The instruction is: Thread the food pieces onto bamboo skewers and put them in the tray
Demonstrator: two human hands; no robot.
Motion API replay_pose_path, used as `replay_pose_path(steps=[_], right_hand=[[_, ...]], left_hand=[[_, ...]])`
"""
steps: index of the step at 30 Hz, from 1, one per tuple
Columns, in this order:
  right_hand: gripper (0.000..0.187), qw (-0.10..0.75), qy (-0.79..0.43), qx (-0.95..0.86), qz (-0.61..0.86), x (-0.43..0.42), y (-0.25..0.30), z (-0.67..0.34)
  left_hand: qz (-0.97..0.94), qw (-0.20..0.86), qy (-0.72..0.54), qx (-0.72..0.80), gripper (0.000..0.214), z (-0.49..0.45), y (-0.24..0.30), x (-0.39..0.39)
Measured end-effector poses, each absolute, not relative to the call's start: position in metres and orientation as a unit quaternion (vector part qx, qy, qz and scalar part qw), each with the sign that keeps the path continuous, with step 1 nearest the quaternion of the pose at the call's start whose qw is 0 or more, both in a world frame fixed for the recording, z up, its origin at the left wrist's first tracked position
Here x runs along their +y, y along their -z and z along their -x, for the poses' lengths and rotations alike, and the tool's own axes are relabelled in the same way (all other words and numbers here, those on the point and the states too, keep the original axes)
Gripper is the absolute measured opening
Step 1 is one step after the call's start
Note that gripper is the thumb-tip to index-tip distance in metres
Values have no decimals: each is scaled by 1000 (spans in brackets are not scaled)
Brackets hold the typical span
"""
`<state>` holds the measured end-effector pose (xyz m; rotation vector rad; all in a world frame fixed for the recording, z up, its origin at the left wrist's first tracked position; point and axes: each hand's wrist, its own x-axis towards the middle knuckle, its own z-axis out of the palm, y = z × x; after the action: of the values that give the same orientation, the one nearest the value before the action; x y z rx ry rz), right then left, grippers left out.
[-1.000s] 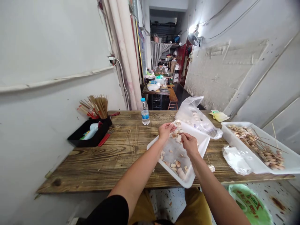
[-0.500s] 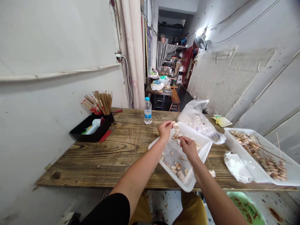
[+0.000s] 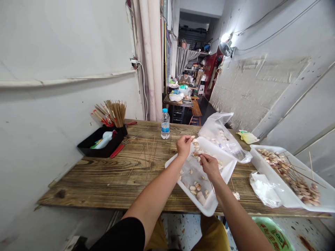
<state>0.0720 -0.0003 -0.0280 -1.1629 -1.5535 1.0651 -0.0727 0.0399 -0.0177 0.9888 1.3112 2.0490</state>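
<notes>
1. Pinching a garlic clove (image 3: pixel 193 137) in left hand (image 3: pixel 184 145), thumb against fingers, at about eleven o'clock of the white tray (image 3: pixel 227 161).
2. Pinching a skewer (image 3: pixel 212 187) in right hand (image 3: pixel 210 165), above the tray toward one o'clock (cannot make out the tip).
3. Finding loose cloves (image 3: pixel 198 187) inside the tray at six and twelve o'clock.
4. Seeing a plastic bag (image 3: pixel 213 129) at one o'clock, water bottle (image 3: pixel 165 124) at eleven, second tray (image 3: pixel 327 199) at three.

Green bag (image 3: pixel 273 234) partly out of frame
</notes>
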Motion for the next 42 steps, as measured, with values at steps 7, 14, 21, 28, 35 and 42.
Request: replay_pose_path(steps=[7, 14, 21, 28, 35, 42], right_hand=[[39, 443, -429, -632, 470, -2, 27, -72], [47, 434, -407, -646, 477, 1, 30, -72], [49, 440, -382, -656, 480, 4, 34, -74], [45, 458, -368, -658, 470, 5, 33, -75], [45, 465, -325, -680, 464, 5, 31, -73], [39, 445, -320, -696, 464, -2, 22, -70]], left_hand=[[-475, 125, -673, 554, 11, 82, 12, 30], [-552, 77, -631, 540, 17, 86, 11, 25], [-575, 68, -653, 488, 16, 87, 16, 28], [-493, 231, -713, 441, 16, 81, 12, 28], [-220, 540, -739, 336, 33, 75, -4, 18], [-204, 596, -721, 288, 25, 79, -6, 17]])
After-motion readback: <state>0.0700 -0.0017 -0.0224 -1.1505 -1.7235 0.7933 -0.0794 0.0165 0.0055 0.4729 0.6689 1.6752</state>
